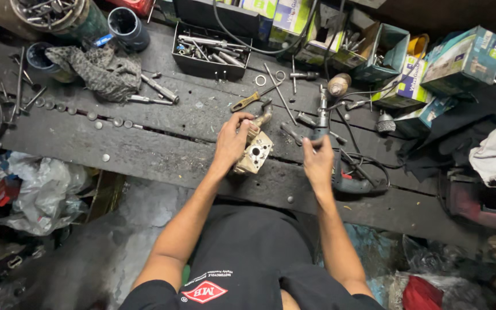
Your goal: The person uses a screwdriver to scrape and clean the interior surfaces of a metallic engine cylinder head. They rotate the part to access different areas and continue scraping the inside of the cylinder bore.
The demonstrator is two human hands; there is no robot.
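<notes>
The left hand (232,140) is closed over the top of a tan metal block (254,152) with round holes in its face, which sits tilted on the dark wooden counter (144,146). It could roll off its corner toward the counter's near edge if that grip loosens. Just right of the block, the right hand (318,158) pinches a small grey part (319,133) between its fingertips. Beyond the block lie loose bolts and a screwdriver (252,99), so a dropped part could vanish among them or catch the black cable (368,163) right of the block.
</notes>
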